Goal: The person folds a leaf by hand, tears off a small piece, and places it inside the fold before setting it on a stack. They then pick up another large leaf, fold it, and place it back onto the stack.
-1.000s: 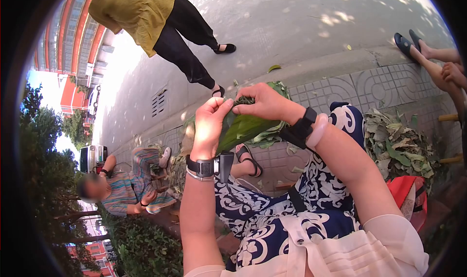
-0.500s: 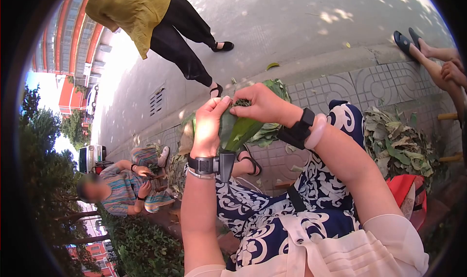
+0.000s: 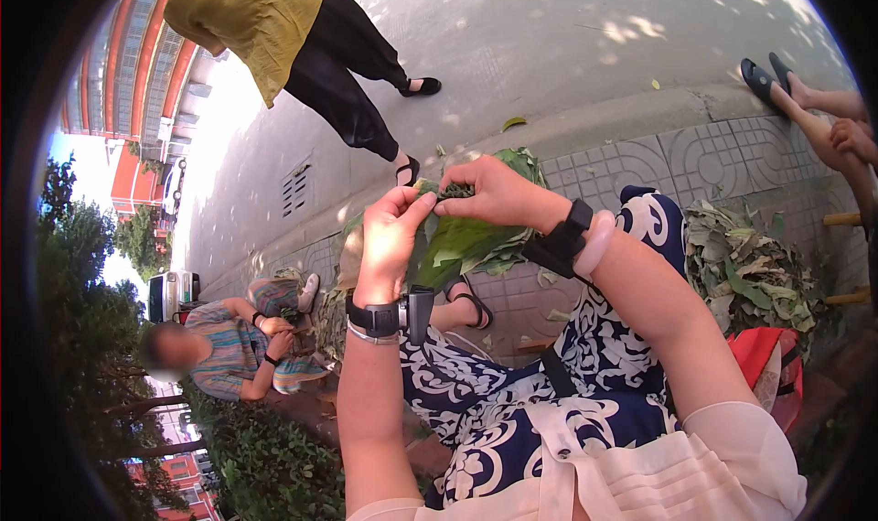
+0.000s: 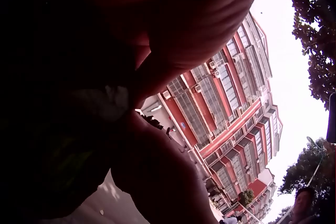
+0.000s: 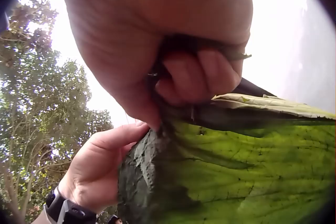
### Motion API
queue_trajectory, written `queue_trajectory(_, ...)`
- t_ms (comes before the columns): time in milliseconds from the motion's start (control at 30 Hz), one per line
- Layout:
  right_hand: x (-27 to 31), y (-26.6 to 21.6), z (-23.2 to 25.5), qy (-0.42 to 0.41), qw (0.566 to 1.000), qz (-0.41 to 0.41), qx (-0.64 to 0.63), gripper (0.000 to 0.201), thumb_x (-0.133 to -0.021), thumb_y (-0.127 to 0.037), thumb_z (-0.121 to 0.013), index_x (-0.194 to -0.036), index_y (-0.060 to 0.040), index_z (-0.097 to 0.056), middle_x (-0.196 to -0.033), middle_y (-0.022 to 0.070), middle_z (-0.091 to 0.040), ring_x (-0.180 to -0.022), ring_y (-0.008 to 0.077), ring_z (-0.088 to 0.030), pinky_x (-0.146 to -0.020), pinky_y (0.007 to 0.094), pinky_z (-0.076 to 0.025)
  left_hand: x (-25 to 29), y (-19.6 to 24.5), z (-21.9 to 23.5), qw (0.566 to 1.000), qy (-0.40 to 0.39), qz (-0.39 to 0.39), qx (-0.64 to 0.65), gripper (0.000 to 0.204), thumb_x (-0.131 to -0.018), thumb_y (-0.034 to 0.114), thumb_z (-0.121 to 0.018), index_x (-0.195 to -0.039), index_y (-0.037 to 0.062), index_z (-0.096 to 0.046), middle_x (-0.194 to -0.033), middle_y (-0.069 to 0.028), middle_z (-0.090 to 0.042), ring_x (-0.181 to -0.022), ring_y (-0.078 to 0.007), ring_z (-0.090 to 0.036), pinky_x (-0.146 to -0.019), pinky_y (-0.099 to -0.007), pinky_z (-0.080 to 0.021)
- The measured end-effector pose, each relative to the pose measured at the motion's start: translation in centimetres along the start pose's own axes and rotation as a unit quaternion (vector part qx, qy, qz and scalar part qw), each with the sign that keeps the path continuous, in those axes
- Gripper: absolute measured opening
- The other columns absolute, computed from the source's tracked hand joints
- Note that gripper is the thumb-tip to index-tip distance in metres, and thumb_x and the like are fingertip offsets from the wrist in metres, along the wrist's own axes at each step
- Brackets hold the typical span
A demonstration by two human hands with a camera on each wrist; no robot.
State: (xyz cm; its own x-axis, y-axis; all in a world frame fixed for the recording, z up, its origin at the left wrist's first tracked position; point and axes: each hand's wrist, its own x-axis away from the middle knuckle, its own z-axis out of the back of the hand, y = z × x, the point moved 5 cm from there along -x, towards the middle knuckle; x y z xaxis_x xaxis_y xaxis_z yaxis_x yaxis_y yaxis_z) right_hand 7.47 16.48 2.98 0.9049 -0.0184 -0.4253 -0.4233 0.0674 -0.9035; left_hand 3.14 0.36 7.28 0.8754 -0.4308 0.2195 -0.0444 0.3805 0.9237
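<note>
A large green leaf (image 3: 462, 242) hangs in front of me, held up at chest height by both hands. My left hand (image 3: 391, 237) pinches its left upper edge between thumb and fingers. My right hand (image 3: 489, 192) grips the top of the leaf, fingers curled round a bunch of darker leaf bits (image 3: 457, 190). In the right wrist view the leaf (image 5: 231, 171) fills the lower right, with my right hand's curled fingers (image 5: 202, 71) clamped on its top and my left hand (image 5: 102, 163) behind. The left wrist view is mostly dark palm and a finger (image 4: 163, 176).
A heap of dry and green leaves (image 3: 750, 274) lies on the paved ground at my right, beside a red bag (image 3: 768, 361). A seated person (image 3: 233, 347) works over more leaves at the left. Someone in a yellow top (image 3: 302, 36) stands on the road beyond the kerb (image 3: 622, 118).
The leaf has spread wider between my hands and my left hand has shifted a little lower on its edge. The seated person moved their arms; the standing person barely shifted.
</note>
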Motion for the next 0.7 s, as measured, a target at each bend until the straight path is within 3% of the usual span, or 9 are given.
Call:
queue_trajectory(233, 0.2, -0.8, 0.2, 0.009, 1.000, -0.005, -0.017, 0.023, -0.080, -0.022, -0.073, -0.089, -0.0018, -0.068, -0.061, 0.0080, -0.055, -0.061, 0.0087, -0.047, -0.056, 0.0276, -0.040, 0.1, 0.2, -0.8, 0.999, 0.017, 0.034, 0.036, 0.012, -0.093, 0.013, -0.068, -0.094, 0.0017, -0.067, -0.083, 0.0015, -0.066, -0.072, -0.0044, -0.058, -0.067, -0.0205, -0.046)
queue_trajectory(333, 0.1, -0.6, 0.2, 0.019, 1.000, -0.006, 0.004, 0.022, -0.079, -0.021, -0.072, -0.089, -0.0009, -0.068, -0.061, 0.0085, -0.054, -0.061, 0.0081, -0.046, -0.056, 0.0275, -0.040, -0.4, -1.0, -0.9, 0.989, -0.003, 0.058, 0.139, 0.011, -0.094, 0.014, -0.067, -0.094, 0.0025, -0.066, -0.085, 0.0000, -0.068, -0.073, -0.0058, -0.061, -0.068, -0.0214, -0.048)
queue_trajectory(533, 0.1, 0.0, 0.2, 0.039, 0.999, -0.006, 0.017, 0.022, -0.079, -0.020, -0.072, -0.090, -0.0010, -0.068, -0.062, 0.0094, -0.055, -0.061, 0.0088, -0.048, -0.057, 0.0284, -0.042, -0.3, -0.7, -1.3, 0.981, -0.011, 0.068, 0.181, 0.013, -0.095, 0.016, -0.067, -0.096, 0.0031, -0.065, -0.086, -0.0012, -0.069, -0.074, -0.0077, -0.063, -0.070, -0.0225, -0.050)
queue_trajectory(700, 0.1, 0.5, 0.2, 0.045, 0.999, -0.024, 0.019, 0.023, -0.080, -0.021, -0.072, -0.092, -0.0020, -0.068, -0.065, 0.0091, -0.059, -0.063, 0.0096, -0.052, -0.059, 0.0283, -0.044, 0.2, -0.1, -0.8, 0.991, -0.020, 0.050, 0.119, 0.009, -0.095, 0.012, -0.064, -0.098, 0.0034, -0.064, -0.088, -0.0013, -0.068, -0.075, -0.0080, -0.064, -0.070, -0.0226, -0.051)
